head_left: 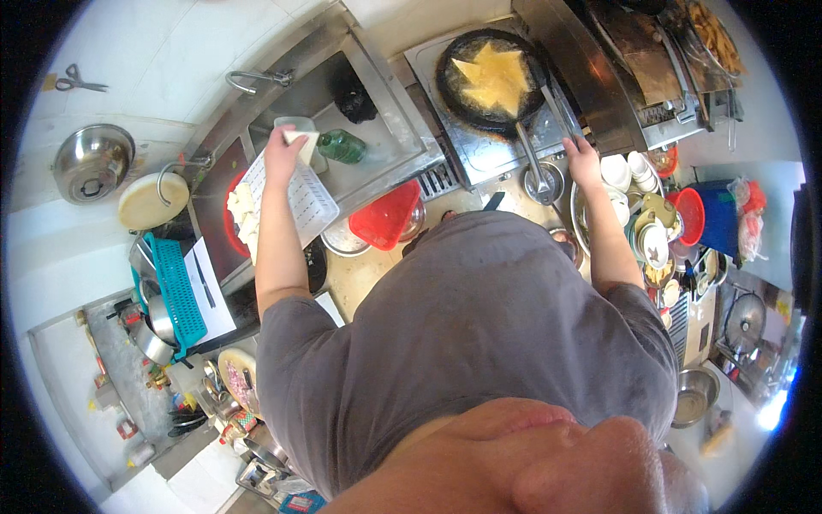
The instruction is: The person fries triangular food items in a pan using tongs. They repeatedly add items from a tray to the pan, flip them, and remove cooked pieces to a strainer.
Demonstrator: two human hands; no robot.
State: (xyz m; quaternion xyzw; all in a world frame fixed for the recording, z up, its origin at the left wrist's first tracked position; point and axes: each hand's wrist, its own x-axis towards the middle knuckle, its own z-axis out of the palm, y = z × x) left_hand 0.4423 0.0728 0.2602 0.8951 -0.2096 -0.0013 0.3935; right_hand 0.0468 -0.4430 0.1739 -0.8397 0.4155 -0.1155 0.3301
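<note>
Between the fingers of my left hand (282, 157) is a pale triangular piece (307, 146), possibly dough or tofu, held above a white slotted plastic basket (308, 204). More pale pieces (244, 215) lie at the basket's left side. My right hand (583, 162) grips the end of metal tongs (557, 106), which slant up to the rim of a black frying pan (449, 103). Several golden triangular pieces (494, 77) overlap in the pan's bubbling oil. The pan's metal handle (528, 148) points towards me, left of my right hand.
The pan sits on a steel stove (475, 164). Left of it, a steel sink (398, 151) holds a green bottle (343, 146). A red plastic basin (385, 215) stands below the sink edge. Stacked dishes (652, 241) crowd the right side, beside my right forearm.
</note>
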